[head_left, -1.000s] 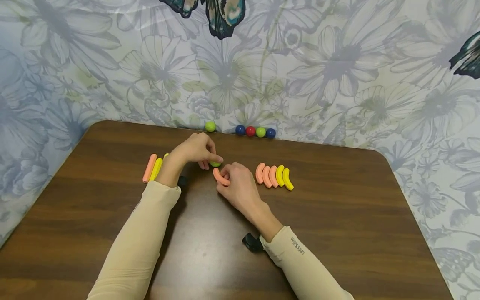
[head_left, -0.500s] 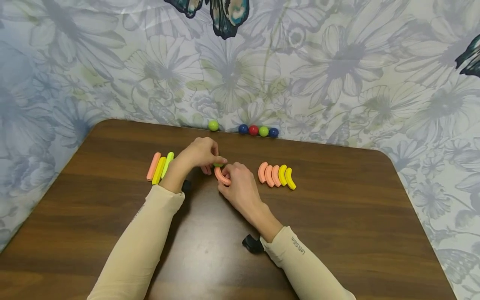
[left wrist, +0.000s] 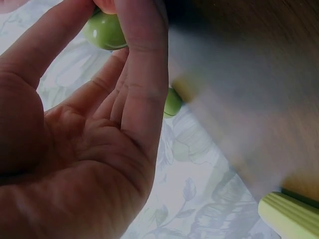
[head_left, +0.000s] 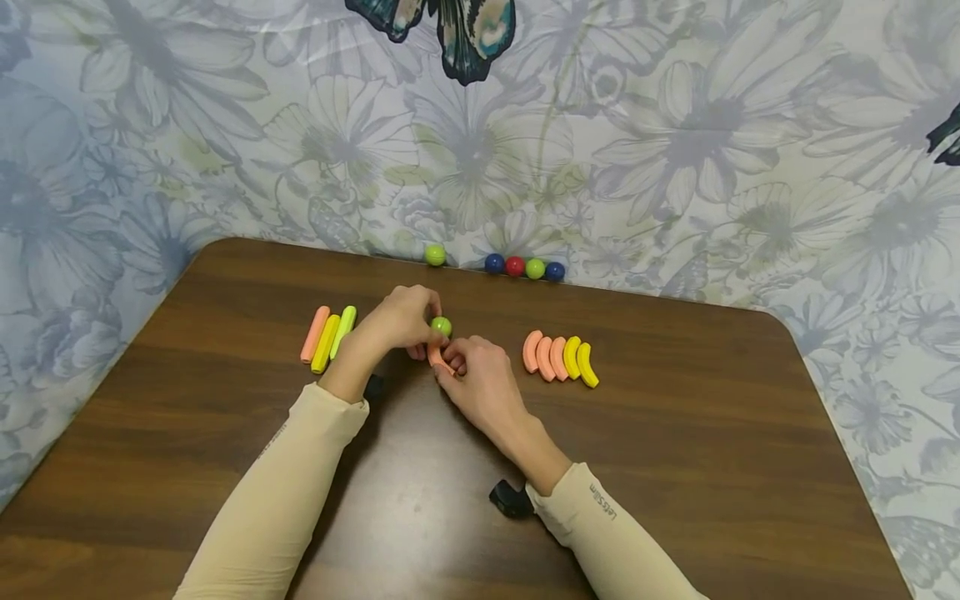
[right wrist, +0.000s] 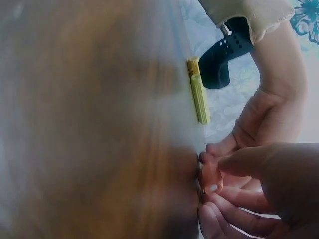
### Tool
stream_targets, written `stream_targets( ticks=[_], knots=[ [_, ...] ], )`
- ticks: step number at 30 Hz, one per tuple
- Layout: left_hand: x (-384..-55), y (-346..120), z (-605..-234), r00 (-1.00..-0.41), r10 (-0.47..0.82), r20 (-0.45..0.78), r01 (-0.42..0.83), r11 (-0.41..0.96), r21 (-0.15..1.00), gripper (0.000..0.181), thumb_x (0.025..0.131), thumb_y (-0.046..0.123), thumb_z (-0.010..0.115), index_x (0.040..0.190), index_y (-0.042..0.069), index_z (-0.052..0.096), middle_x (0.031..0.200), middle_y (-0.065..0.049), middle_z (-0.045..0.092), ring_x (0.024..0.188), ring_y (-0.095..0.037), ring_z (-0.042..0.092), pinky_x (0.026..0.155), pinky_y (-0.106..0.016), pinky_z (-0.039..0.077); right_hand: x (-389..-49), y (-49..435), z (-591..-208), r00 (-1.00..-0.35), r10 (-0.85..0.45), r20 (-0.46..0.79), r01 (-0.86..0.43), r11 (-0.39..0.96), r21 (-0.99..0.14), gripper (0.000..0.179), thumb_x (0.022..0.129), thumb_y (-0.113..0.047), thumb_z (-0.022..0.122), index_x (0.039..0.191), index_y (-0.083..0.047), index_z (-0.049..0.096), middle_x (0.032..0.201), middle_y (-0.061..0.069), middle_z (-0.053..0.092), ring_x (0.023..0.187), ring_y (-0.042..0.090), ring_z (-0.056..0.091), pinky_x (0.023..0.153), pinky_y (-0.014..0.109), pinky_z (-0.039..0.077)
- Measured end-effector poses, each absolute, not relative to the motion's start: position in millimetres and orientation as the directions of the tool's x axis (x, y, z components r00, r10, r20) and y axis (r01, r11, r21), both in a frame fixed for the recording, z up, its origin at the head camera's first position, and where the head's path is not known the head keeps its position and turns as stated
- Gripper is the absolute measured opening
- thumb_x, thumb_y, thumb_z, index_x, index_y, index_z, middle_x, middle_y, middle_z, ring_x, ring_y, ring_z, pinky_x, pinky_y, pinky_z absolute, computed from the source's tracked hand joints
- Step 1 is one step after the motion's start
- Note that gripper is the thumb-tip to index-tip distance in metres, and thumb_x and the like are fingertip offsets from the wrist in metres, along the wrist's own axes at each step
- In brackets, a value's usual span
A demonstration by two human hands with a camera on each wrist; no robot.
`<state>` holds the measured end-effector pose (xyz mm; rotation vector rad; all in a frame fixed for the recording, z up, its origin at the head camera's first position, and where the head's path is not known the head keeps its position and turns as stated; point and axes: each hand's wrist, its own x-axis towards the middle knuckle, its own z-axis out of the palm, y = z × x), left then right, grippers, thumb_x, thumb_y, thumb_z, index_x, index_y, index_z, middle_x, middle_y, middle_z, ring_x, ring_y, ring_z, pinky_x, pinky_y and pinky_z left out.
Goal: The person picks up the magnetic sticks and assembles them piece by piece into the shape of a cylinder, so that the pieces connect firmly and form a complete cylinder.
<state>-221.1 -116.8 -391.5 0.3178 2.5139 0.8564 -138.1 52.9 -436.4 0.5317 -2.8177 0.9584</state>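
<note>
A short orange curved stick [head_left: 438, 358] is in both hands near the table's middle, its far end against a glossy green ball [head_left: 442, 326]. My left hand [head_left: 401, 321] pinches the stick close to the ball, thumb across it. In the left wrist view the ball [left wrist: 105, 31] shows just beyond the fingertips, partly covered. My right hand [head_left: 486, 375] holds the stick's near end between thumb and fingers. The right wrist view shows the orange stick [right wrist: 212, 177] between the fingers, low over the table.
Left of the hands lie straight sticks: orange [head_left: 315, 334], yellow [head_left: 326, 343] and lime [head_left: 343, 332]. Several curved orange and yellow sticks [head_left: 558, 358] form a row at right. Along the back edge sit a lone green ball [head_left: 435, 255] and a row of blue, red and green balls [head_left: 515, 266].
My left hand has brought the green ball to the end of the orange curved stick and shifted its fingers onto the stick. The right hand keeps its hold. The view has shifted slightly.
</note>
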Motion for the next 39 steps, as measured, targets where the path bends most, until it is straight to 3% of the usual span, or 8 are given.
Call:
stream_targets(
  ticks=[9,14,22,27,31,35,39],
  knots=[
    [-227.2,-133.4,-389.3,-0.877,0.307,-0.37,0.019,0.791,0.611,0.036,0.091,0.013,0.083,0.119,-0.001,0.064,0.089,-0.02,0.074,0.059,-0.019,0.075,0.064,-0.034,0.062,-170.3,84.8,-421.1,-0.955,-0.189,0.231,-0.295,0.713,-0.636,0.011,0.096,-0.02,0.077,0.097,-0.009,0.078,0.084,0.001,0.073,0.074,0.012,0.067,0.071,0.028,0.056],
    [-228.9,-142.3,-386.0,-0.876,0.292,-0.384,0.004,0.8,0.601,0.04,0.091,0.012,0.083,0.123,-0.001,0.063,0.088,-0.02,0.074,0.061,-0.019,0.076,0.066,-0.032,0.062,-202.8,120.6,-402.7,-0.96,-0.073,0.272,-0.242,0.706,-0.665,0.013,0.094,-0.017,0.077,0.099,-0.005,0.078,0.087,0.007,0.077,0.078,0.02,0.071,0.077,0.037,0.058],
    [-228.6,-146.3,-383.5,-0.87,0.288,-0.401,-0.013,0.799,0.601,0.04,0.092,0.012,0.082,0.124,-0.001,0.062,0.088,-0.02,0.074,0.064,-0.021,0.077,0.068,-0.034,0.063,-246.4,167.8,-399.5,-0.98,0.0,0.197,-0.133,0.737,-0.663,0.034,0.098,-0.014,0.072,0.128,0.002,0.072,0.119,0.021,0.075,0.097,0.034,0.074,0.088,0.049,0.058],
    [-227.6,-144.8,-386.0,-0.874,0.28,-0.396,-0.015,0.801,0.598,0.041,0.092,0.013,0.083,0.125,0.0,0.062,0.089,-0.019,0.074,0.063,-0.02,0.077,0.068,-0.034,0.063,-266.1,178.2,-401.3,-0.982,-0.005,0.19,-0.12,0.791,-0.6,0.041,0.097,-0.01,0.073,0.136,0.0,0.067,0.132,0.024,0.069,0.101,0.038,0.071,0.096,0.053,0.054],
    [-228.2,-144.1,-387.7,-0.872,0.289,-0.396,-0.015,0.791,0.611,0.039,0.092,0.013,0.083,0.122,0.0,0.062,0.087,-0.019,0.074,0.062,-0.02,0.076,0.067,-0.035,0.063,-274.6,177.9,-408.0,-0.988,-0.029,0.15,-0.104,0.849,-0.518,0.042,0.096,-0.012,0.075,0.136,-0.001,0.068,0.134,0.028,0.061,0.113,0.043,0.062,0.106,0.058,0.046],
    [-229.2,-143.3,-388.1,-0.87,0.292,-0.398,-0.014,0.791,0.611,0.036,0.092,0.014,0.083,0.119,0.002,0.062,0.083,-0.017,0.074,0.061,-0.02,0.076,0.067,-0.035,0.063,-277.0,176.1,-415.6,-0.995,-0.021,0.093,-0.066,0.86,-0.507,0.041,0.096,-0.012,0.075,0.134,-0.001,0.067,0.134,0.03,0.057,0.126,0.046,0.055,0.11,0.058,0.046],
    [-228.7,-144.7,-387.9,-0.876,0.274,-0.397,-0.028,0.793,0.609,0.036,0.091,0.014,0.084,0.118,0.002,0.062,0.084,-0.016,0.074,0.061,-0.021,0.076,0.066,-0.035,0.063,-278.2,173.7,-421.2,-0.996,0.005,0.094,-0.045,0.853,-0.519,0.037,0.095,-0.01,0.074,0.13,-0.002,0.063,0.13,0.029,0.055,0.123,0.046,0.056,0.107,0.059,0.047]
  ],
)
